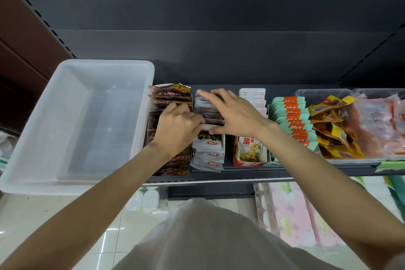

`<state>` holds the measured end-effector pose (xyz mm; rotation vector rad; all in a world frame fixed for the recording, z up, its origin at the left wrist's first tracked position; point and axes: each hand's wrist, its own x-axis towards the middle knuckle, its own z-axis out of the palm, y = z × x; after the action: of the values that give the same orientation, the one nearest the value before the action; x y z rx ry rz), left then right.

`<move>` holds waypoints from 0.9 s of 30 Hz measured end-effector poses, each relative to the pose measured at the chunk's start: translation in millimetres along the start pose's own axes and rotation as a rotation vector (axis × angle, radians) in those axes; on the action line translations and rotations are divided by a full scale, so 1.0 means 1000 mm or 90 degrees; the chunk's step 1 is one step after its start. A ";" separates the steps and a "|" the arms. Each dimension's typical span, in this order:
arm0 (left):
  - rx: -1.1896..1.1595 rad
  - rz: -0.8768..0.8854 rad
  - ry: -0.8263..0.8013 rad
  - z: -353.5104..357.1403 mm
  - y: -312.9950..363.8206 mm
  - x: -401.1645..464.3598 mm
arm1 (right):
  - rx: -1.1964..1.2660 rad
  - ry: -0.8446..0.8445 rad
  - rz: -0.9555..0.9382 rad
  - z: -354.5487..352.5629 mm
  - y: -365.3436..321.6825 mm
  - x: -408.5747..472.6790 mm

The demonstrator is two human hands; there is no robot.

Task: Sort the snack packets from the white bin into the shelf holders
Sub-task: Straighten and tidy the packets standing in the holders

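With the white bin (72, 125) on the shelf (241, 174) looking emptied, both hands work the white packets (208, 151) standing front-to-back in their holder: left hand (177, 126) curled at its near-left side, grip unclear, right hand (232, 112) spread flat on top.

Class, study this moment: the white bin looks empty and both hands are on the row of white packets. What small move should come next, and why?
Probably press the white packets level in their holder, then withdraw both hands. The white bin shows nothing left to sort, while the left hand and right hand rest on that row, which looks uneven.
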<state>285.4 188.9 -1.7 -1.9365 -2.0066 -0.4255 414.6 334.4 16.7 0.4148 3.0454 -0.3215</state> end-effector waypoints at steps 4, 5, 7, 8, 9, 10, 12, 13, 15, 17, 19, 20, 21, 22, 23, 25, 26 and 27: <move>-0.041 0.157 -0.021 -0.008 0.005 -0.010 | 0.005 0.018 -0.008 -0.001 0.004 0.004; -0.036 0.196 -0.051 -0.009 0.010 -0.011 | 0.005 0.019 -0.006 -0.001 0.005 0.005; -0.013 0.210 -0.121 -0.006 0.019 -0.012 | 0.001 0.017 -0.004 -0.002 0.004 0.005; 0.009 0.190 -0.168 -0.005 0.022 -0.011 | -0.004 0.015 -0.005 -0.002 0.003 0.005; 0.033 0.172 -0.206 -0.004 0.024 -0.009 | -0.007 0.013 -0.005 -0.003 0.003 0.005; 0.051 0.161 -0.233 -0.002 0.025 -0.007 | -0.009 0.011 -0.005 -0.003 0.003 0.005; 0.074 0.168 -0.261 -0.004 0.026 -0.004 | -0.009 0.008 0.000 -0.004 0.003 0.004; 0.066 0.182 -0.275 -0.005 0.026 -0.003 | -0.007 0.007 0.002 -0.005 0.003 0.005; -0.006 0.156 -0.314 -0.006 0.022 -0.001 | -0.003 0.003 0.006 -0.005 0.002 0.006; -0.035 0.096 -0.354 -0.006 0.019 0.002 | 0.001 0.002 0.009 -0.005 0.001 0.006; 0.013 0.123 -0.345 -0.005 0.018 0.003 | 0.004 0.004 0.010 -0.005 0.001 0.006; 0.024 0.148 -0.346 -0.002 0.018 0.002 | 0.005 0.005 0.010 -0.005 0.001 0.006; 0.031 0.177 -0.356 0.000 0.018 0.001 | 0.005 0.004 0.011 -0.005 0.001 0.006; 0.039 0.195 -0.357 0.001 0.019 0.001 | 0.004 0.003 0.011 -0.005 0.001 0.006; 0.049 0.199 -0.354 0.001 0.020 0.002 | 0.003 0.004 0.011 -0.005 0.001 0.006; 0.056 0.186 -0.367 0.002 0.023 0.004 | -0.001 0.006 0.010 -0.005 0.001 0.006; 0.059 0.174 -0.368 0.001 0.025 0.005 | -0.003 0.006 0.009 -0.005 0.001 0.006; 0.073 0.161 -0.365 0.002 0.025 0.005 | -0.005 0.006 0.009 -0.006 0.001 0.007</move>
<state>309.8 195.1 -1.4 -2.3838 -1.9841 0.3402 408.4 338.4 21.3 0.4384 3.0499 -0.3068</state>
